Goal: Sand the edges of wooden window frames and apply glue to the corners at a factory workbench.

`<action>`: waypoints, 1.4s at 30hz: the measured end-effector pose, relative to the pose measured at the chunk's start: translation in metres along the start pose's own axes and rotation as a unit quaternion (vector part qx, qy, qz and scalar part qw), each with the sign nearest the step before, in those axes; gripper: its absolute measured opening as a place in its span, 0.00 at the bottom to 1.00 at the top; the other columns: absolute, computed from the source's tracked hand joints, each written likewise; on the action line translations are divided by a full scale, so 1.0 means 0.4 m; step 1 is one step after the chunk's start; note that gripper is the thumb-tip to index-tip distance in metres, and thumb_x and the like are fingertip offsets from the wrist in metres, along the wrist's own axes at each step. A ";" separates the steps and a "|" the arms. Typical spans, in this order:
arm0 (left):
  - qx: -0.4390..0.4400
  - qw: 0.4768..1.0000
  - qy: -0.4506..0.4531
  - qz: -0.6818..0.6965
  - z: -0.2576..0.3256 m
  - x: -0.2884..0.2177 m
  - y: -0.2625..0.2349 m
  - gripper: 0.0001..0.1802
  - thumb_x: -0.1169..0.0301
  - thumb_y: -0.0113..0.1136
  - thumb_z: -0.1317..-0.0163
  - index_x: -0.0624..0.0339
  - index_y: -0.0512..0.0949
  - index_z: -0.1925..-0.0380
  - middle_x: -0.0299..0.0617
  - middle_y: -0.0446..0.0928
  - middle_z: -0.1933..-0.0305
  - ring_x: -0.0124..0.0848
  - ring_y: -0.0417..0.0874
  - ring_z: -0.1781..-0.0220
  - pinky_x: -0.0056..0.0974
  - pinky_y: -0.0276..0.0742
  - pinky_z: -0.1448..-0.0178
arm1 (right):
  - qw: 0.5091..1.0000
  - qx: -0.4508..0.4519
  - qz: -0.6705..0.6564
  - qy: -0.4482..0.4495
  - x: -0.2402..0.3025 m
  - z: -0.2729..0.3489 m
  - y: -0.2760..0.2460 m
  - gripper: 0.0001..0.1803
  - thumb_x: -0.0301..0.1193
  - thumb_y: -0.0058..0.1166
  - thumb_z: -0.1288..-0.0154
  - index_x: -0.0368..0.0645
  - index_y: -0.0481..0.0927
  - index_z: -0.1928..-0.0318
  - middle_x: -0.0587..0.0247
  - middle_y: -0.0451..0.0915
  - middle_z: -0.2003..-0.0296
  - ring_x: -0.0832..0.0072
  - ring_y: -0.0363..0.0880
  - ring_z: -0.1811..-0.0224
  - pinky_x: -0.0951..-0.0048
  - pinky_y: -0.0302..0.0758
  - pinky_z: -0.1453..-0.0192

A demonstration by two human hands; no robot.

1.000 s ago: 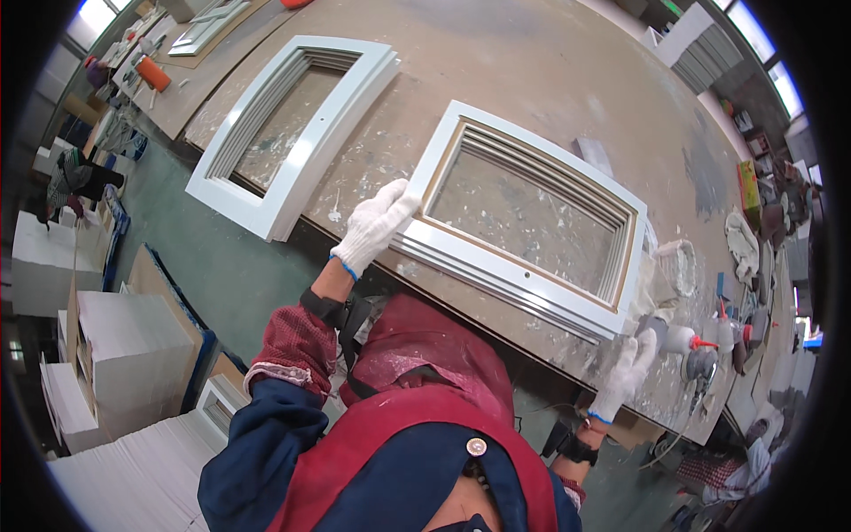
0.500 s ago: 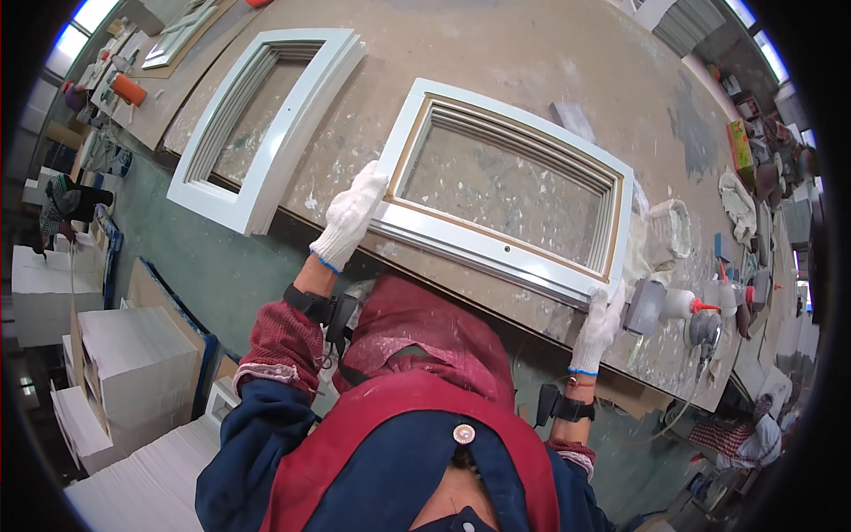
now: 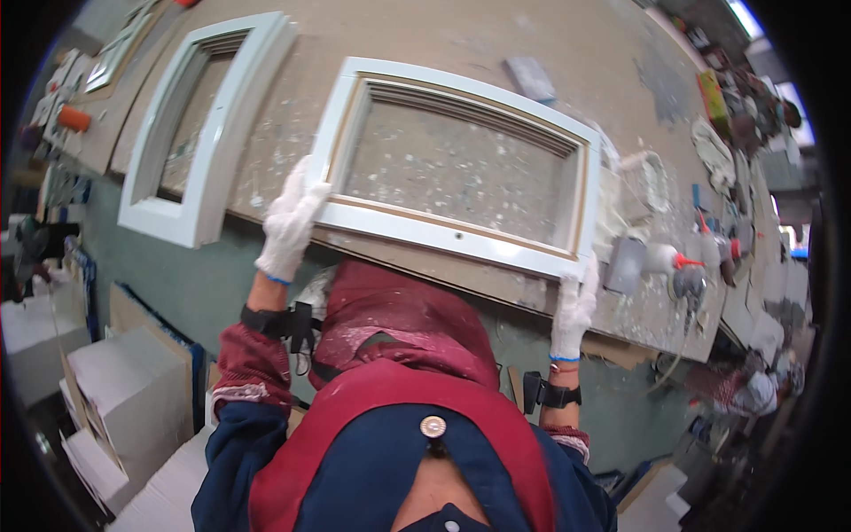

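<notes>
Knit-gloved left grip, glossy rectangular frame

A frame stack lies on the table (another stack to its left).

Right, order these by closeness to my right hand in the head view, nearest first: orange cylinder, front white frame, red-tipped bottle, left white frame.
From the right hand:
1. Front white frame: near right corner at the fingertips.
2. Red-tipped bottle: off to the right.
3. Left white frame: left, past the front one.
4. Orange cylinder: far upper left.
</notes>
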State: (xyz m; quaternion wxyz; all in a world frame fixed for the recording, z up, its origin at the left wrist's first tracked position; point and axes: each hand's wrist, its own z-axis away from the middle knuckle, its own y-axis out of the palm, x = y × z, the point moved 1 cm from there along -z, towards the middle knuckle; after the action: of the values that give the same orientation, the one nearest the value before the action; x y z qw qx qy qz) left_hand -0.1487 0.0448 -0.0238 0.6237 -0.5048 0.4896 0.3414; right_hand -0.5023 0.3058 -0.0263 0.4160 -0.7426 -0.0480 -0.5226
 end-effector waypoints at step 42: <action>0.025 0.978 -0.056 -0.199 -0.150 -0.011 0.035 0.43 0.45 0.56 0.38 0.60 0.63 0.30 0.56 0.69 0.31 0.51 0.71 0.31 0.48 0.67 0.30 | 0.776 0.429 0.196 -0.418 0.404 -0.220 0.237 0.28 0.37 0.61 0.43 0.51 0.77 0.40 0.57 0.77 0.41 0.49 0.75 0.47 0.55 0.73 0.42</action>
State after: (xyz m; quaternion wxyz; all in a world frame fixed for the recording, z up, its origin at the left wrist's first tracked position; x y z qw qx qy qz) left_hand -0.1789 -0.0091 -0.0244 0.7180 -0.5564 0.3522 0.2255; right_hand -0.4465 0.1267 0.0613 0.7242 -0.6256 -0.2900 0.0075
